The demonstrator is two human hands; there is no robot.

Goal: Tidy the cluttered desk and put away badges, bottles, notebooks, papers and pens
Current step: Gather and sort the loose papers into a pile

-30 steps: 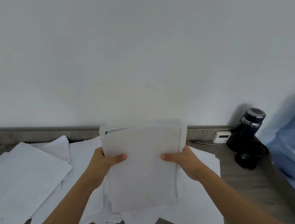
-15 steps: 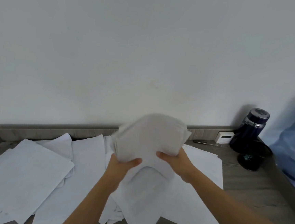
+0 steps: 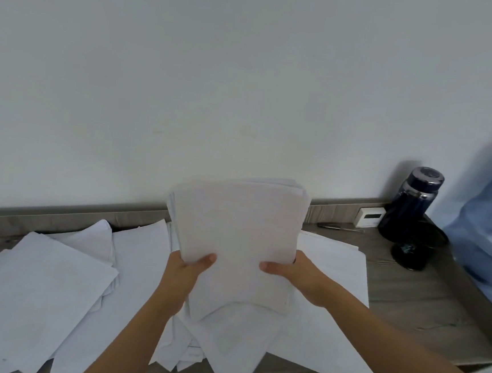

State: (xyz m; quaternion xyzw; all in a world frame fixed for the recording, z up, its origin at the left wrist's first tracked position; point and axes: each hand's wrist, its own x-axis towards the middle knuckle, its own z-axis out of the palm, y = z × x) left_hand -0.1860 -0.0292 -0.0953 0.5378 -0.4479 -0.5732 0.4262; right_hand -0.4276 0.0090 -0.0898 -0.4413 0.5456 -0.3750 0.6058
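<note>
Nearest: loose sheets (image 3: 31, 280) strewn over the grey wood desk (image 3: 424, 306), overlapping at odd angles, several corners hanging past the front edge.

Mid-field: stack of papers (image 3: 237, 233) lifted off the desk, tilted up toward the camera, edges roughly squared. Pinched at its lower corners: left hand (image 3: 185, 273) at the lower left, thumb on the front face, fingers hidden behind; right hand (image 3: 296, 275) at the lower right, thumb likewise on the front. Hands apart, stack between them, both clamped on it. Bottom edge of the stack low over the scattered sheets; touching or not, cannot tell.

Farther right, beyond the sheets: pen (image 3: 340, 228) flat on the desk near the back ledge. Just behind it, small white device (image 3: 368, 217) against the ledge. Beside that, dark blue bottle (image 3: 409, 206) upright in the corner, black round object (image 3: 411, 254) on the desk in front of it. At the far right edge, pale blue translucent shape (image 3: 487, 237), nature unclear. Behind everything, plain white wall (image 3: 218, 79).
</note>
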